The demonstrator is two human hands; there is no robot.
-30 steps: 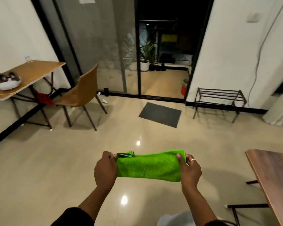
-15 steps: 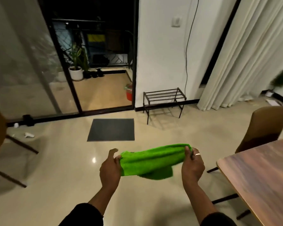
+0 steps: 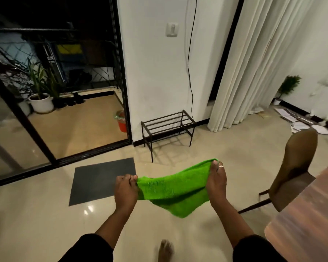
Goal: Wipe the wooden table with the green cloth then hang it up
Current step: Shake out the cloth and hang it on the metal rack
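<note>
Two hands, one item held between them. The green cloth (image 3: 173, 188) was stretched in the air above the floor, its long axis running from about 8 o'clock to 2 o'clock, with a loose flap sagging toward 5 o'clock. The left hand (image 3: 125, 190) pinched the lower end between thumb and fingers; the right hand (image 3: 217, 183), ringed, pinched the higher corner. Each grip was clenched on fabric. The wooden bench (image 3: 307, 214) lay at 4 o'clock from the cloth, well apart, only one corner in view, with a brown chair (image 3: 292, 167) at its far side. The right hand was nearer the bench, so that side would likely lead the first stroke. Wiping judged not yet begun. A metal rack (image 3: 168, 127) stood at 12 o'clock by the wall.
</note>
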